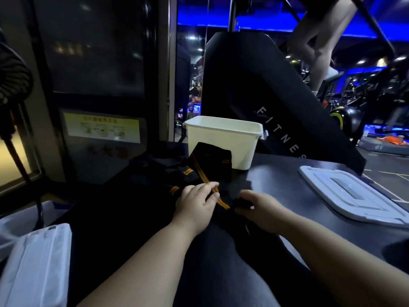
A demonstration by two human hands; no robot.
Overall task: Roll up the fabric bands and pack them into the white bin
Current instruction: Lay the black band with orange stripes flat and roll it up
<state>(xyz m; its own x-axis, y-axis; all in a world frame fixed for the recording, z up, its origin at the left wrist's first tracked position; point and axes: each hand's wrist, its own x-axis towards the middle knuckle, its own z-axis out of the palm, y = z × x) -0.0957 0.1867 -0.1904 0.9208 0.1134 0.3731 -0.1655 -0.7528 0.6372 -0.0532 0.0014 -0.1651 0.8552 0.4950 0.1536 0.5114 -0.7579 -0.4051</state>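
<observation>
Judging by the unrolled fabric bands [208, 161] heaped just before the white bin [243, 149], we are barely started: our left hand [197, 203] presses flat on one band, our right hand [260, 208] grips its near end.

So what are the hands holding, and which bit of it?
The right hand pinches the near end of a black fabric band with orange stripes. The left hand only presses flat on that band, fingers straight, gripping nothing.
</observation>
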